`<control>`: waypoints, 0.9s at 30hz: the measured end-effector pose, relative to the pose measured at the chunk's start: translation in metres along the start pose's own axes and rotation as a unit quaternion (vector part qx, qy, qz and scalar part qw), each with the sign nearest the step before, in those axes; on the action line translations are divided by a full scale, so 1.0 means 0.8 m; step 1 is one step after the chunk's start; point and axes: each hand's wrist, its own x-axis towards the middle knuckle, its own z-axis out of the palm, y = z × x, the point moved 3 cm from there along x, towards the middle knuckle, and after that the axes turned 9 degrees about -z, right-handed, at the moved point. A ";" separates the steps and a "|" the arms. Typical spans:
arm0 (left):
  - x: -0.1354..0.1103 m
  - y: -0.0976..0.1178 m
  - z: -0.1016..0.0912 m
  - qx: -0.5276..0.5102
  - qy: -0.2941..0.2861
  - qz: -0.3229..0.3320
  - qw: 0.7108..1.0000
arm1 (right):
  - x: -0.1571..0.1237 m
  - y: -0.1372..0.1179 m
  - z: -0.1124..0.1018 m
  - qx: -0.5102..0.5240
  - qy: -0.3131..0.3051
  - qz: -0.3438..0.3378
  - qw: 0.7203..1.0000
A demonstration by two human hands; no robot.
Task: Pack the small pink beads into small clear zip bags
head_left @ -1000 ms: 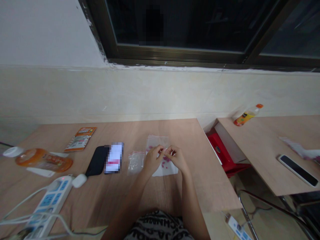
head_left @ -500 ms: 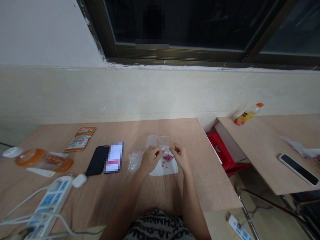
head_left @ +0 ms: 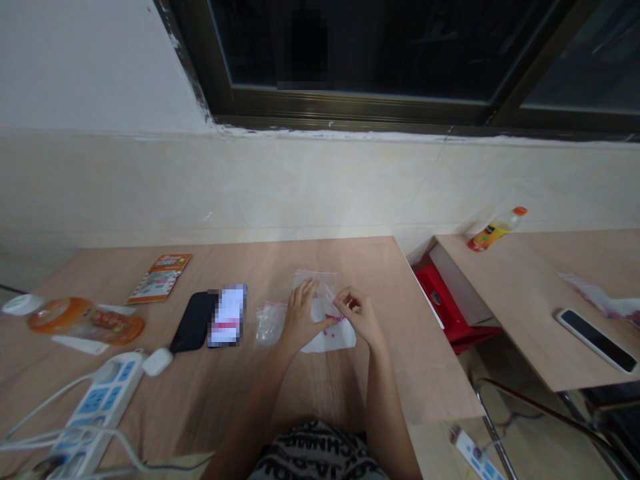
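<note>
My left hand (head_left: 301,316) is open over the left side of a white sheet (head_left: 327,342), its thumb stretched toward several small pink-red beads (head_left: 334,319). Across from it, my right hand (head_left: 358,311) is closed in a pinch above the sheet's right side; what it pinches is too small to make out. Behind the hands lies a clear zip bag (head_left: 315,276), partly covered by my left fingers. Another clear bag (head_left: 270,325) with transparent contents rests just left of my left hand.
To the left lie a lit phone (head_left: 228,316), a black phone (head_left: 194,321), an orange packet (head_left: 160,278), an orange bottle (head_left: 87,321) on its side and a power strip (head_left: 103,407) with cables. A second table (head_left: 530,280) at right holds a drink bottle (head_left: 493,232) and a white-edged device (head_left: 597,340).
My left hand has gone from curled fingers to spread ones, thumb out toward the beads. My right hand has shifted slightly left, still pinching, and now hides part of the beads.
</note>
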 end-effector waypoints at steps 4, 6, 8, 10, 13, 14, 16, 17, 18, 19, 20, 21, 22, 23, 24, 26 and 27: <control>0.000 -0.001 0.001 0.003 -0.007 0.013 1.000 | -0.001 0.002 0.000 -0.001 -0.017 0.009 1.000; 0.001 -0.002 0.000 -0.002 -0.009 0.013 1.000 | -0.001 0.007 0.000 -0.012 -0.025 0.015 1.000; 0.001 -0.004 -0.002 -0.011 -0.009 0.016 1.000 | -0.001 0.012 -0.001 -0.020 -0.018 0.021 0.999; 0.002 -0.005 -0.004 -0.024 -0.005 0.018 1.000 | -0.001 0.017 -0.002 -0.022 -0.005 0.026 0.999; 0.003 -0.005 -0.009 -0.044 -0.006 0.013 0.999 | 0.000 0.022 -0.003 -0.021 0.015 0.025 0.999; 0.003 -0.005 -0.011 -0.049 -0.008 0.011 0.999 | 0.000 0.024 -0.004 -0.020 0.023 0.023 0.999; 0.004 -0.004 -0.015 -0.051 -0.013 0.005 0.999 | -0.001 0.027 -0.005 -0.018 0.035 0.021 0.999; 0.005 -0.004 -0.017 -0.049 -0.013 0.001 0.999 | -0.001 0.029 -0.005 -0.015 0.037 0.021 0.999; 0.005 -0.004 -0.018 -0.045 -0.012 -0.002 0.999 | -0.001 0.030 -0.005 -0.009 0.037 0.023 0.999; 0.005 -0.004 -0.020 -0.041 -0.013 -0.005 0.999 | -0.002 0.032 -0.005 -0.002 0.034 0.027 0.999; 0.006 -0.004 -0.021 -0.037 -0.014 -0.007 0.999 | -0.002 0.032 -0.004 0.006 0.028 0.030 0.999; 0.006 -0.004 -0.022 -0.033 -0.016 -0.006 0.999 | -0.002 0.033 -0.004 0.014 0.022 0.034 0.999; 0.007 -0.004 -0.022 -0.029 -0.017 -0.003 0.999 | -0.003 0.032 -0.003 0.020 0.013 0.037 0.999; 0.007 -0.003 -0.023 -0.025 -0.019 0.002 1.000 | -0.003 0.032 -0.002 0.022 0.006 0.039 0.999; 0.007 -0.002 -0.024 -0.021 -0.020 0.008 1.000 | -0.003 0.031 0.000 0.021 -0.001 0.039 0.999; 0.007 0.000 -0.025 -0.014 -0.023 0.020 0.999 | -0.002 0.030 0.002 0.014 -0.006 0.035 0.999; 0.007 0.002 -0.025 -0.013 -0.025 0.026 0.999 | -0.002 0.031 0.004 0.010 -0.005 0.032 0.999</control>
